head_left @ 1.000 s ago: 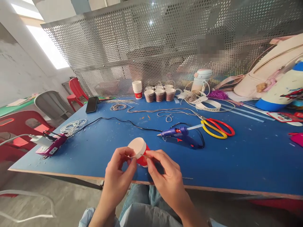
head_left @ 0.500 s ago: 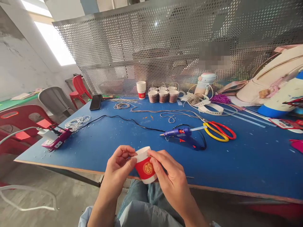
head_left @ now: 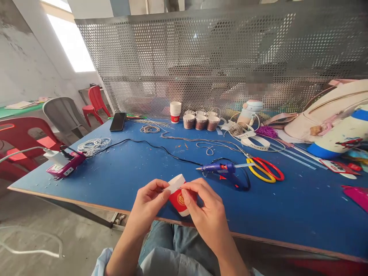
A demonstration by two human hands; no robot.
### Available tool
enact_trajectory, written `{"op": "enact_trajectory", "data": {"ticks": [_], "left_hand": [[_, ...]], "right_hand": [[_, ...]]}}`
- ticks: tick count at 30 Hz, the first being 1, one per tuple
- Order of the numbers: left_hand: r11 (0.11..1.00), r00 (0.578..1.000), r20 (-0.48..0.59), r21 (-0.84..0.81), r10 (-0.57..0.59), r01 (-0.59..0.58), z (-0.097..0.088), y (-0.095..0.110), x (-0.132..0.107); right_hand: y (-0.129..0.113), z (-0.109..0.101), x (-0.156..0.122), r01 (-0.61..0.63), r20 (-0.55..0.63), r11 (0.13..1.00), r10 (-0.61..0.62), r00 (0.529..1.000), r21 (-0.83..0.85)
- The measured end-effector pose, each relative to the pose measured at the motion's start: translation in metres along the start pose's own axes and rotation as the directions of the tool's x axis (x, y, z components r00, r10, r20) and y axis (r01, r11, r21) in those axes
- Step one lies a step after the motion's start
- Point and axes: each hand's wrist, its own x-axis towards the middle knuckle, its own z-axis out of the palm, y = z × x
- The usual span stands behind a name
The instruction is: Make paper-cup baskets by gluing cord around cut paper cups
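A small red and white paper cup (head_left: 178,196) with a gold emblem is held over the near edge of the blue table (head_left: 287,214). My left hand (head_left: 149,203) pinches its white rim from the left. My right hand (head_left: 204,211) is closed on the cup's right side, fingers over the rim. The cup is tilted, its bottom pointing towards me. A blue hot glue gun (head_left: 224,169) lies on the table just beyond my hands, its black cord running to the left.
Red and yellow scissors (head_left: 264,170) lie right of the glue gun. A stack of cups (head_left: 175,111), brown-wrapped cups (head_left: 200,121), twine, ribbon and a phone (head_left: 117,121) sit at the back by a perforated metal screen. A pink power strip (head_left: 64,165) is at the left edge. Plastic chairs (head_left: 61,115) stand left.
The cup has been turned in both hands, from its white bottom facing up to its emblem side facing me, then tilted. The view shifted slightly.
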Motion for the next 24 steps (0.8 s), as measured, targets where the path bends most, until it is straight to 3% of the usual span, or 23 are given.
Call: {"op": "enact_trajectory", "data": {"ticks": [11,24], "left_hand": [[0.98,0.991,0.09,0.164,0.099,-0.113,0.002,0.005,0.006],[0.982,0.99,0.117,0.162,0.081,-0.099,0.004,0.004,0.02]], "right_hand": [[-0.002,0.003,0.009,0.053,0.05,0.992,-0.048,0.998,-0.111],[0.007,0.011,0.022,0.038,0.072,0.987,-0.026,0.997,-0.159]]}}
